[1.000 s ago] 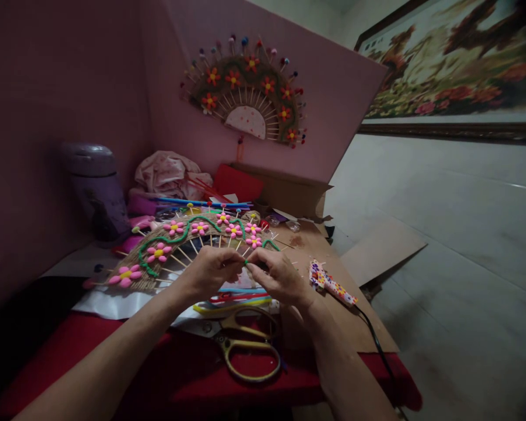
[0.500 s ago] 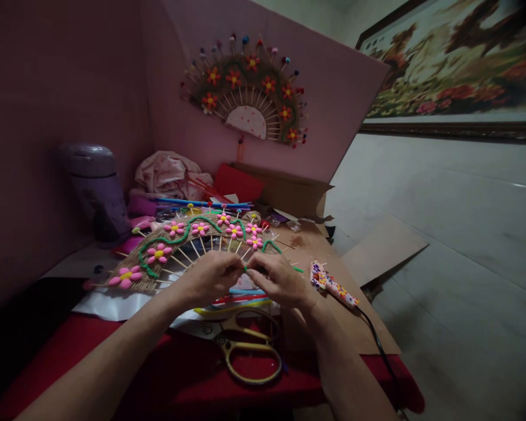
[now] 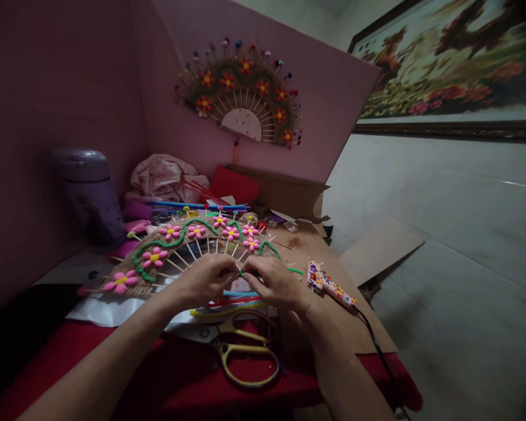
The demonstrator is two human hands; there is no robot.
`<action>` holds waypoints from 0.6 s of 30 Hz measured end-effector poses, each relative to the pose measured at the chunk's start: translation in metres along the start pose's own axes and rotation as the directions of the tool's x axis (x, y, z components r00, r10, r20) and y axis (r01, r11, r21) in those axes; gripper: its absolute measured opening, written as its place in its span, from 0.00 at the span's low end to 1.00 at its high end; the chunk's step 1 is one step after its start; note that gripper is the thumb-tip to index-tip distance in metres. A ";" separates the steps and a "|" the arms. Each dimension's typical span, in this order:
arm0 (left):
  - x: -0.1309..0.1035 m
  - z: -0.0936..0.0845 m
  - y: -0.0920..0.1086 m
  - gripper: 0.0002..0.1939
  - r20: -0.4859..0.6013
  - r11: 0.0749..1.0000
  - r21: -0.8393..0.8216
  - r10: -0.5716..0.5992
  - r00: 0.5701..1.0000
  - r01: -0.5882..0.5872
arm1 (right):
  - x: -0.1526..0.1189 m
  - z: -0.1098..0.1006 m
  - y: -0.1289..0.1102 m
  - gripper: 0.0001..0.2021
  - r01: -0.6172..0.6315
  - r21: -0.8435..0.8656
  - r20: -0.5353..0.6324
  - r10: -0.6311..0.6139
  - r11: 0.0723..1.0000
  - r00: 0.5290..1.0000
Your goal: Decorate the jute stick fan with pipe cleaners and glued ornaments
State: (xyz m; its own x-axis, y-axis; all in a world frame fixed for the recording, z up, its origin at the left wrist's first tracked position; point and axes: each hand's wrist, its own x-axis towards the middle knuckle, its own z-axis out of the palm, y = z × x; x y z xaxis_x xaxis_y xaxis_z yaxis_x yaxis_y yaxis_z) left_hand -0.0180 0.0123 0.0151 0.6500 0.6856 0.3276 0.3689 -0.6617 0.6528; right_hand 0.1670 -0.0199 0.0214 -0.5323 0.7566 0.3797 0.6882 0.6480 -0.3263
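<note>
My left hand point(image 3: 208, 280) and my right hand point(image 3: 274, 282) meet in front of a fan-shaped craft point(image 3: 184, 237), both pinching a small green piece point(image 3: 241, 273) between the fingertips. The craft has a twine-wrapped arc, thin sticks, pink flowers with yellow centres and a wavy green strip. A green end point(image 3: 295, 271) sticks out past my right hand. Below my hands lie gold-handled scissors point(image 3: 251, 365), beside red, blue and yellow strips point(image 3: 228, 306). The lower part of the craft is partly hidden behind my hands.
A flower-patterned glue gun point(image 3: 331, 285) with a black cord lies on cardboard point(image 3: 350, 327) at the right. A purple bottle point(image 3: 90, 196) stands at the left. Behind, a similar fan with orange flowers point(image 3: 245, 88) hangs on a pink panel. The cloth point(image 3: 158, 374) is red.
The whole view has shifted slightly. Both hands stay together at the green piece, with only a slight change in finger position.
</note>
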 end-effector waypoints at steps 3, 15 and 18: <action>-0.001 -0.003 0.003 0.08 0.009 0.999 -0.018 0.035 0.999 -0.035 | -0.001 0.001 0.000 0.03 0.014 0.023 0.013 -0.014 1.000 1.000; 0.005 0.016 -0.012 0.08 -0.172 0.988 -0.152 -0.002 0.985 -0.025 | 0.002 -0.005 -0.008 0.04 -0.065 -0.369 -0.178 -0.002 0.927 0.984; 0.005 0.017 -0.009 0.09 -0.182 0.987 -0.154 0.026 0.983 -0.055 | -0.003 -0.020 -0.010 0.05 -0.100 -0.434 -0.202 0.012 0.895 0.979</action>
State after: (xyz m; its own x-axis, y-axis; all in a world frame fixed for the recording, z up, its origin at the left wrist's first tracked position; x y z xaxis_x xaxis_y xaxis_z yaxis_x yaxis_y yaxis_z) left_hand -0.0068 0.0170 -0.0006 0.5281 0.7118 0.4632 0.2259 -0.6435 0.7313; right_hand 0.1713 -0.0307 0.0410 -0.4137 0.7310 0.5427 0.8836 0.4660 0.0460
